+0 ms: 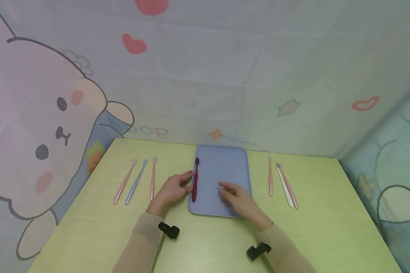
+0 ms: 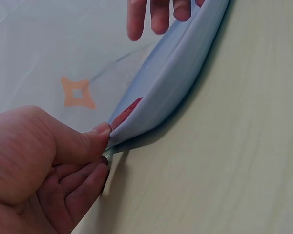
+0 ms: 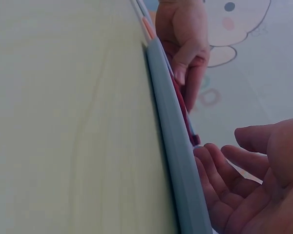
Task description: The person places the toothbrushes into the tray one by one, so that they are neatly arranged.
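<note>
Left hand [image 1: 172,189] rested on the green counter [image 1: 205,242] at the left edge of the blue tray [image 1: 225,167], and its fingertips touched the dark red toothbrush [image 1: 195,179]. Its fingers were only a little bent and did not close around the handle. In the left wrist view the thumb [image 2: 88,139] lay against the tray rim [image 2: 171,78], with the red of the toothbrush just visible behind that rim.

The toothbrush lay inside the tray, along its left side, with the bristle head pointing toward the wall and the handle end near the front corner.

Right hand [image 1: 237,197] was over the middle and front part of the tray, with relaxed, slightly spread fingers, and it held nothing. In the right wrist view its palm [image 3: 254,195] was open beside the tray rim; I cannot tell whether the fingers really touched the tray floor.

On the counter, left of the tray, three toothbrushes lay side by side: a pink one [image 1: 124,182], a blue one [image 1: 136,182] and another pink one [image 1: 152,179]. Right of the tray lay a pink toothbrush [image 1: 270,177], and a little further a white toothbrush [image 1: 284,185] touching one more pink toothbrush [image 1: 289,186]. Each wrist carried a black strap [image 1: 169,230].
</note>
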Available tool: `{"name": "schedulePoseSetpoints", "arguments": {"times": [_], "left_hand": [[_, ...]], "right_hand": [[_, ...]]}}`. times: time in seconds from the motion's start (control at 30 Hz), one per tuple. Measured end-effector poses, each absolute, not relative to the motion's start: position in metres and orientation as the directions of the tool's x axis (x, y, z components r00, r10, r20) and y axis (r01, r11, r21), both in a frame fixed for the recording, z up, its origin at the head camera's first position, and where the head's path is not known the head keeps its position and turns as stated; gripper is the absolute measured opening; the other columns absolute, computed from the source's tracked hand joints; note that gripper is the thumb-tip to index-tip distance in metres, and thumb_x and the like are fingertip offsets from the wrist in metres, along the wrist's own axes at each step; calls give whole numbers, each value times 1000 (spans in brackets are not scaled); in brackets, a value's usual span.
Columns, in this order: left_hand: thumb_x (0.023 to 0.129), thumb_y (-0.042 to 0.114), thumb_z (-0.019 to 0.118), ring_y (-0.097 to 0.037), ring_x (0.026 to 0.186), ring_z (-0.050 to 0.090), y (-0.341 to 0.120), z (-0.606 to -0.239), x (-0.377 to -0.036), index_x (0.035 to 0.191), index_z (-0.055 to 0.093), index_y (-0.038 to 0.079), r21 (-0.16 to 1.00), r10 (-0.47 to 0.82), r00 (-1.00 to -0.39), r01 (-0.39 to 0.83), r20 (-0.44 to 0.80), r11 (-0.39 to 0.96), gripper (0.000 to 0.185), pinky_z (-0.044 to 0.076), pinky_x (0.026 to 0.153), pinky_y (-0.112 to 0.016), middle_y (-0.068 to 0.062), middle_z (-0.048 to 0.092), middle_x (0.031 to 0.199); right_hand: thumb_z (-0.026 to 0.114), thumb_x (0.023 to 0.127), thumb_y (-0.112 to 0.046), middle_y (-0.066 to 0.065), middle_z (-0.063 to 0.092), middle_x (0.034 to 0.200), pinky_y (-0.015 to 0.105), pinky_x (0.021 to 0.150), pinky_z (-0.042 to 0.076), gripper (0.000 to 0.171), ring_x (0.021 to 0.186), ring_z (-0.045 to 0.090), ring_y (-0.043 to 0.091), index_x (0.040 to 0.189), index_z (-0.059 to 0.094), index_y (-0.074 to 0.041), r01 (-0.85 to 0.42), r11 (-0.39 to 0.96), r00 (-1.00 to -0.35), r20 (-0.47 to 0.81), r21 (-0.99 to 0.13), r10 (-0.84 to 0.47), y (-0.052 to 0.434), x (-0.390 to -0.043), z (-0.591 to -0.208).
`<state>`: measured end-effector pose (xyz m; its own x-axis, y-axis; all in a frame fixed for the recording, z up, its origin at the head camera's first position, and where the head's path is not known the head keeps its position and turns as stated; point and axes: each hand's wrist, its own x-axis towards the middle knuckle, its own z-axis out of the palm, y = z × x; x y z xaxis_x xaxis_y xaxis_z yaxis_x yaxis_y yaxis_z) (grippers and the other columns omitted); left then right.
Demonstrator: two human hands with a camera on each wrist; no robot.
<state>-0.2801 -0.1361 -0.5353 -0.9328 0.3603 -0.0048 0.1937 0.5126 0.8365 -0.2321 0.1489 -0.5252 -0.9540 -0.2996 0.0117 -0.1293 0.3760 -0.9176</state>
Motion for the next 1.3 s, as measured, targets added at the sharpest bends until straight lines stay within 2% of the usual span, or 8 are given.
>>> {"name": "schedulePoseSetpoints", "arguments": {"times": [0.17, 0.33, 0.43, 0.67, 0.83, 1.03, 1.13, 1.3], "left_hand": [[99, 3, 71, -33, 147, 49, -136, -536, -280, 156, 50, -3, 831, 357, -934, 199, 0, 520, 61, 37, 124, -44, -10, 44, 166], [99, 3, 72, -33, 149, 46, -136, -537, -279, 156, 51, -2, 829, 347, -938, 190, -5, 527, 61, 35, 125, -44, -7, 44, 167], [99, 4, 73, -32, 151, 43, -137, -538, -279, 156, 51, 0, 830, 340, -940, 181, -11, 527, 62, 33, 127, -44, -5, 44, 167], [98, 4, 73, -31, 149, 45, -137, -539, -278, 157, 51, 2, 830, 331, -943, 175, -12, 530, 62, 34, 126, -43, -3, 44, 167], [98, 4, 73, -31, 148, 47, -136, -540, -277, 156, 51, 2, 829, 334, -943, 181, -8, 529, 62, 34, 126, -43, -3, 45, 166], [98, 4, 73, -31, 150, 44, -135, -539, -278, 156, 51, 1, 824, 342, -940, 194, 0, 532, 62, 32, 127, -44, -3, 45, 166], [98, 4, 73, -31, 150, 45, -135, -539, -279, 156, 52, 1, 821, 341, -940, 195, 1, 537, 61, 33, 127, -44, -4, 46, 165], [98, 4, 73, -32, 151, 43, -135, -538, -279, 155, 53, 0, 817, 341, -940, 197, 0, 543, 61, 33, 127, -45, -4, 47, 165]], "right_hand": [[66, 108, -21, 17, 72, 132, 33, 82, 65, 42, 108, 72, 26, 145, 66, -1, -99, 405, -970, -3, -909, -244, 171, -232, -521], [63, 110, -19, 24, 70, 133, 40, 88, 66, 44, 114, 71, 36, 147, 61, 4, -91, 356, -972, 5, -930, -236, 199, -233, -514], [60, 111, -17, 27, 68, 134, 42, 90, 65, 45, 115, 71, 36, 149, 57, 6, -67, 317, -976, -4, -946, -219, 217, -234, -509], [56, 114, -20, 30, 64, 139, 35, 90, 65, 49, 115, 71, 26, 155, 50, 5, -25, 303, -988, -23, -953, -152, 254, -236, -496], [55, 114, -23, 30, 60, 143, 37, 96, 63, 53, 118, 69, 24, 158, 47, 3, 10, 306, -990, -52, -952, -129, 277, -235, -490], [51, 116, -27, 30, 57, 148, 32, 95, 62, 55, 118, 69, 17, 162, 41, 1, 20, 359, -994, -56, -933, -90, 306, -231, -484], [50, 116, -25, 31, 55, 150, 28, 93, 62, 56, 115, 68, 10, 164, 38, 2, 29, 373, -996, -57, -927, -65, 319, -232, -484], [49, 115, -15, 33, 54, 151, 30, 94, 63, 53, 109, 67, 3, 163, 37, 3, 37, 397, -999, -48, -917, -19, 336, -233, -488]]}}
